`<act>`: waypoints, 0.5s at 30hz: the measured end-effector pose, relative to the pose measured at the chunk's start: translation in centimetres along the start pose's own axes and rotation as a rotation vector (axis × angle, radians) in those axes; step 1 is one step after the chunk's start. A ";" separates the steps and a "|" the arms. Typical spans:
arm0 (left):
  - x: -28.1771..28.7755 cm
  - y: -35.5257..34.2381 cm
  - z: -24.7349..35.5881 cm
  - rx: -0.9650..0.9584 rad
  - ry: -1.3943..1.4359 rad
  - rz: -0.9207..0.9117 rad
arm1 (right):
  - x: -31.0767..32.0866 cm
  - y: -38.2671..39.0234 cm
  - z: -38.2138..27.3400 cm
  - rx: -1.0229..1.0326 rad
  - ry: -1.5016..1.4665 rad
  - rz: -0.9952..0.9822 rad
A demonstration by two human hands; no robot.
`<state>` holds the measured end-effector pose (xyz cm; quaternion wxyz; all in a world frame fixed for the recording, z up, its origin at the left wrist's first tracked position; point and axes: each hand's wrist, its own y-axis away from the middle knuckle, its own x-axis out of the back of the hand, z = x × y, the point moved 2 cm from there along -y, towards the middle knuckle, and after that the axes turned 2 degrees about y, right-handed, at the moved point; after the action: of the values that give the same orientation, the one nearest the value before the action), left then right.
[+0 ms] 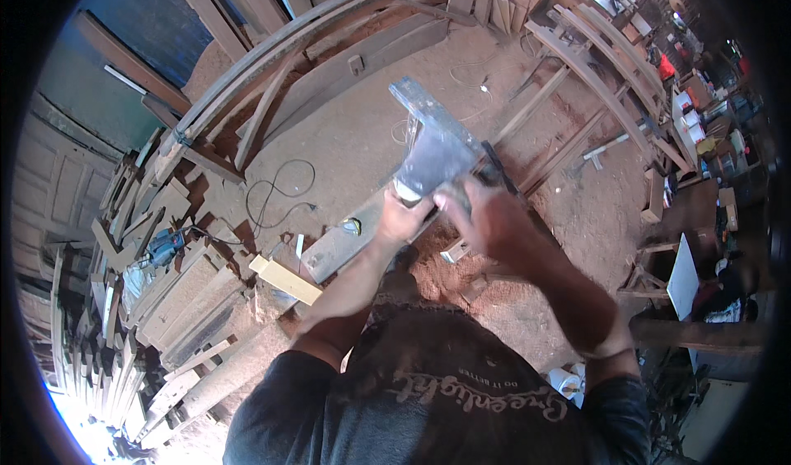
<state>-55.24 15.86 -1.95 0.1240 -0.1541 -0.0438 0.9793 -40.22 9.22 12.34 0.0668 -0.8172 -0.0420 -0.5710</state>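
Item: grey metal square [437,147], flat, L-shaped, worn and blurred by motion. You hold it out in front of your chest, above the sawdust floor [362,143], one arm slanting up and away from you.

Left hand [404,215]: your fingers are curled tight around the square's lower left edge.

Right hand [482,213]: you close it over the lower right part of the square; the hand is blurred, and whether the fingers press or merely wrap cannot be told.

Below the hands: a long grey plank [342,242] lying on a slant, with a small yellow tape measure [353,227] resting on it.

To your left: a pale wood offcut [284,279], a blue power tool [165,246] among stacked boards [177,300], and a black cable [280,189] looped on the floor. Beyond: curved timber frames [329,20].
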 end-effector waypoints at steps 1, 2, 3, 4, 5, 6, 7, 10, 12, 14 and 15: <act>-0.3 -0.2 0.1 -0.057 -0.020 0.035 | 0.9 -0.7 0.2 0.025 -0.033 0.033; -0.2 0.1 0.4 -0.057 -0.072 -0.036 | 2.0 -1.2 0.2 0.049 -0.067 0.065; 0.2 0.9 -0.5 -0.001 -0.071 -0.050 | 3.2 -0.9 -0.7 0.052 -0.215 0.090; 0.4 0.1 -1.7 0.019 -0.063 -0.058 | 5.6 -1.7 -2.1 0.078 -0.344 0.130; 0.7 0.0 -2.6 0.054 -0.057 -0.067 | 6.7 -1.9 -3.2 0.093 -0.481 0.164; 0.3 -0.2 -1.2 0.084 -0.145 -0.075 | 7.1 -1.6 -3.9 0.206 -0.618 0.401; 0.0 -0.5 -1.3 0.080 -0.089 -0.093 | 5.2 -0.8 -2.7 0.207 -0.503 0.354; -0.1 -0.5 -2.7 0.011 -0.108 -0.135 | -0.9 1.9 -0.5 -0.135 -0.041 -0.153; -0.4 -0.4 -3.1 -0.127 -0.334 -0.158 | -0.2 1.8 -0.2 -0.080 -0.115 -0.131; -0.9 0.0 -3.3 0.006 -0.133 -0.248 | 1.2 1.9 0.2 -0.069 -0.228 -0.036; -1.1 -0.4 -3.2 0.065 -0.036 -0.288 | 2.6 1.7 0.2 -0.073 -0.306 0.050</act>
<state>-53.20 16.10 -4.61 0.2674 -0.1247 -0.0362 0.9548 -38.94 7.59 14.59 0.0441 -0.8972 -0.0104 -0.4393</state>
